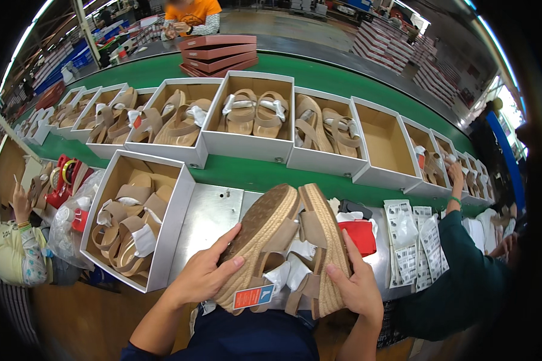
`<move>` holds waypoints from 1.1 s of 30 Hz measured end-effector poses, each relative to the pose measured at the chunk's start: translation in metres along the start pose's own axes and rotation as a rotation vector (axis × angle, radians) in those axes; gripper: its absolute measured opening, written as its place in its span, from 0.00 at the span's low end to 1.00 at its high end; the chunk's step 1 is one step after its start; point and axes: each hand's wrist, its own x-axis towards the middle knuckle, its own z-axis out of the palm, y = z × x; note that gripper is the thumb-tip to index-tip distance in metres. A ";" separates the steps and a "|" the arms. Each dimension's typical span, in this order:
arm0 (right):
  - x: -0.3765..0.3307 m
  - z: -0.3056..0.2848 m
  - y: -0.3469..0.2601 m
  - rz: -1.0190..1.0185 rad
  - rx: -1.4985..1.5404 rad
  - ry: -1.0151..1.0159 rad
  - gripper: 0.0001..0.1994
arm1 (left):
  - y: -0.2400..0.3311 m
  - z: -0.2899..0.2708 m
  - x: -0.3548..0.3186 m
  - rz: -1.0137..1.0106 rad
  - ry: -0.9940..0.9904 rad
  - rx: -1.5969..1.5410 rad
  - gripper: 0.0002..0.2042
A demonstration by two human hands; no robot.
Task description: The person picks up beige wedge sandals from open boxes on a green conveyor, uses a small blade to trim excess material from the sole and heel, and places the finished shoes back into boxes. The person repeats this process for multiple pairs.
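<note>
I hold a pair of tan wedge sandals over a steel worktop [214, 213]. My left hand [206, 274] grips the left sandal [260, 240], whose brown sole faces up and which carries an orange tag. My right hand [356, 286] grips the right sandal [320, 246], tilted on its side with its woven wedge showing. White paper stuffing sits between the straps of both.
An open white box [162, 240] with a sandal pair lies at my left. A row of open boxes [247, 144] rides the green belt [265, 174], one of them an empty box [382, 141]. Label sheets [412, 240] lie at right. A co-worker's arm [461, 240] reaches in from the right.
</note>
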 end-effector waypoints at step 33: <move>0.001 0.121 0.027 0.195 2.089 -0.136 0.25 | -0.028 0.066 0.023 -0.012 -0.118 -2.067 0.19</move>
